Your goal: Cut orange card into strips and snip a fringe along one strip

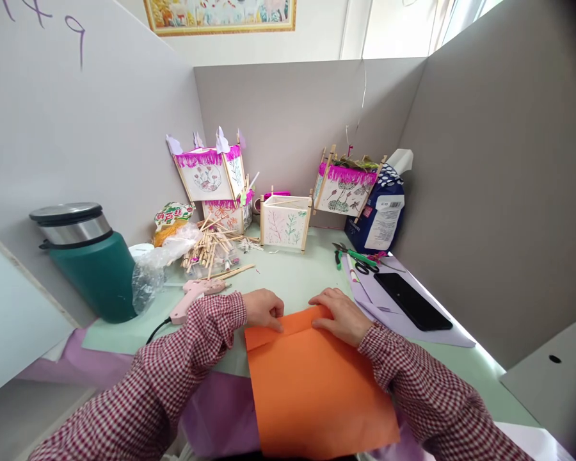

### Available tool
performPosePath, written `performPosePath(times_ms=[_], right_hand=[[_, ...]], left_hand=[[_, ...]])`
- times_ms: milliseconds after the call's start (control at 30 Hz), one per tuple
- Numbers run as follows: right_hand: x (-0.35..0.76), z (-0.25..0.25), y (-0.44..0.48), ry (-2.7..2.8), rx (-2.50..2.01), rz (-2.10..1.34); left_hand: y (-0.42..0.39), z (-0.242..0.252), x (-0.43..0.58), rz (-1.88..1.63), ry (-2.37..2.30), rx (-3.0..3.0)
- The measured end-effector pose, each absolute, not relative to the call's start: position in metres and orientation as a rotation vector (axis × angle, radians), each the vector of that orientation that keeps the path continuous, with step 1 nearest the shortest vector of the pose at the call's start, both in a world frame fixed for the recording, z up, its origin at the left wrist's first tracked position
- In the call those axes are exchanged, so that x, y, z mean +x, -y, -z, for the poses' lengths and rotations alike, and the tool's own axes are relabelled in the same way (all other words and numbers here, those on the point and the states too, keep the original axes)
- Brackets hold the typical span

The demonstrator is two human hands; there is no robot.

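Note:
A large sheet of orange paper [317, 390] lies before me, its far edge folded over in a strip and its near part hanging over the table's front edge. My left hand [265, 308] pinches the far left part of the fold, fingers curled and thumb on the strip. On the fold's right end, my right hand [342, 315] grips the paper, its thumb on the near side and its fingers over the far edge. A pink glue gun [196, 296] rests just left of my left hand. Beyond my hands stands a small stick-framed paper lantern [285, 223] with drawn plants.
At left are a green tumbler [93, 269], crumpled clear plastic [151, 275] and a pile of sticks [210, 246]. Fringed lanterns [206, 176] stand behind. At right, a black phone [410, 301] lies on lilac paper near scissors [365, 264] and a blue package [381, 214]. Grey partitions [307, 121] enclose the table.

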State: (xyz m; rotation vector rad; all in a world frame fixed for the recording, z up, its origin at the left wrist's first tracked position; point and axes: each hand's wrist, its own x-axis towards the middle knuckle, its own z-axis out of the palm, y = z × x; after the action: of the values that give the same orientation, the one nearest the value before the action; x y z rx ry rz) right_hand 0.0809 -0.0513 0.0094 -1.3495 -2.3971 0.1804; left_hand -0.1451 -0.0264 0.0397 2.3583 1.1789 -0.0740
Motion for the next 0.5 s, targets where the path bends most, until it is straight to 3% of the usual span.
performPosePath(times_ms=[133, 267, 367, 500], right_hand=[[0.085, -0.037, 0.069, 2.086, -1.207, 0.131], [0.08, -0.053, 0.099, 1.742, -1.094, 0.273], [0.061, -0.046, 0.12, 1.804, -0.996, 0.175], [0.032, -0.022, 0.131, 1.927, -1.076, -0.087]], left_hand=[[0.031, -0.054, -0.172, -0.308, -1.193, 2.204], [0.04, -0.065, -0.191, -0.924, -1.223, 1.765], [0.058, -0.054, -0.175, -1.312, -1.213, 1.343], [0.089, -0.025, -0.127, -1.378, -1.078, 1.076]])
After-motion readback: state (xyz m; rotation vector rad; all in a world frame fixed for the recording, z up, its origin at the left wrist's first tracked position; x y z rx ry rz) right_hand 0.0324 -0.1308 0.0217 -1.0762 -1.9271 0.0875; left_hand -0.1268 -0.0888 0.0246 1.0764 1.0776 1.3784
